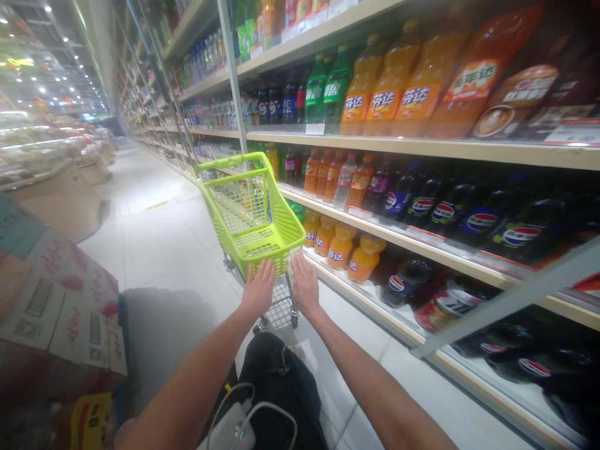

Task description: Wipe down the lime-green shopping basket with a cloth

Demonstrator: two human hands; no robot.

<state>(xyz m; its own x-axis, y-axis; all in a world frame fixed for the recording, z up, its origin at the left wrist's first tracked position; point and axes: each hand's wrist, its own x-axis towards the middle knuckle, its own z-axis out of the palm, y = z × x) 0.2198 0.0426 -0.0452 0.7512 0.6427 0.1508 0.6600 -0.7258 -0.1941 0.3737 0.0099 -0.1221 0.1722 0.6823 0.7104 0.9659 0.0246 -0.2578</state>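
Both arms reach forward toward 12 o'clock, and the hands rest on a small lime-green plastic shopping cart (248, 212) standing just ahead of the person on the pale tiled floor (173, 262). The left hand (259, 289) is open, with its fingers spread and its fingertips against the cart's near rim (276, 253). The right hand (304, 284) is open in the same way, its fingertips on that rim just to the right. Neither hand curls around the rim or holds anything. A raised green loop (229, 161) tops the cart's far end, and a metal wire undercarriage (280, 306) on small casters sits below the basket.

From 1 to 3 o'clock runs a long run of store shelves (422, 147), close beside the cart. Large orange Fanta bottles (394, 94) stand on the upper shelf, with green bottles (323, 87) to their left. Dark Pepsi bottles (482, 222) fill the shelves lower down. At 9 o'clock, printed cardboard cartons (51, 300) are stacked. At 6 o'clock, dark jeans (276, 375) show below the arms, and a white device with looped cables (229, 428) lies against them.
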